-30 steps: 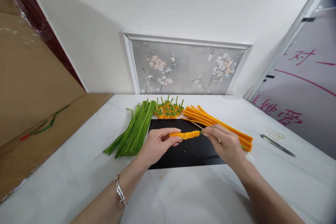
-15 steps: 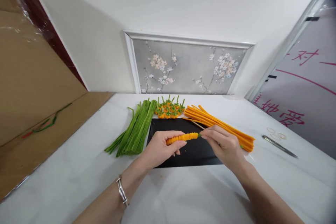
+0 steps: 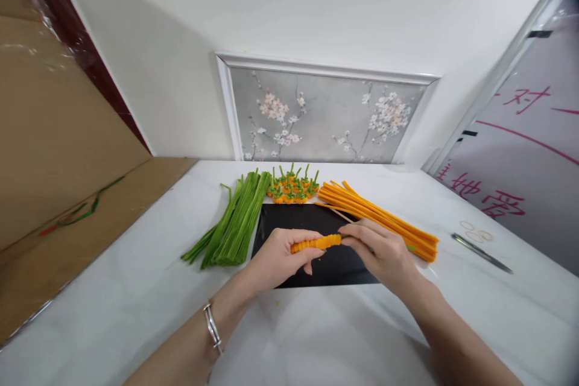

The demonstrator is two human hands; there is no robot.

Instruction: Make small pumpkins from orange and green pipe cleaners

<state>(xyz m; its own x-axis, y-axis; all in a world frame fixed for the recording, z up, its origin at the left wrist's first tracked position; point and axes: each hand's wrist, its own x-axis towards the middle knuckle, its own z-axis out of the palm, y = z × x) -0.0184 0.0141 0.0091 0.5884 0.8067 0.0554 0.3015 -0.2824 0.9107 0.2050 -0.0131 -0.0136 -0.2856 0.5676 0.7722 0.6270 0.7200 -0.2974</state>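
My left hand (image 3: 283, 256) is closed around a coil of orange pipe cleaner (image 3: 323, 242), thumb below and fingers above. The coil lies nearly level, its right end free of the fingers. At that end my right hand (image 3: 377, 247) pinches a dark green stem (image 3: 344, 236), most of it hidden by the fingers. A green tip (image 3: 411, 248) shows beyond the back of the right hand; whether it is the same piece I cannot tell. Both hands are above a black mat (image 3: 289, 217).
Left of the mat lies a bundle of green pipe cleaners (image 3: 239, 220); to the right, a bundle of orange ones (image 3: 380, 211). Several small orange and green pieces (image 3: 292, 187) stand behind. A thin stick (image 3: 341, 215), tweezers (image 3: 482, 252) and rings (image 3: 473, 235) are on the white table (image 3: 325, 332).
The coil and my left hand have shifted slightly right. My right hand has moved a little left, nearer the coil's end, still pinching the green stem.
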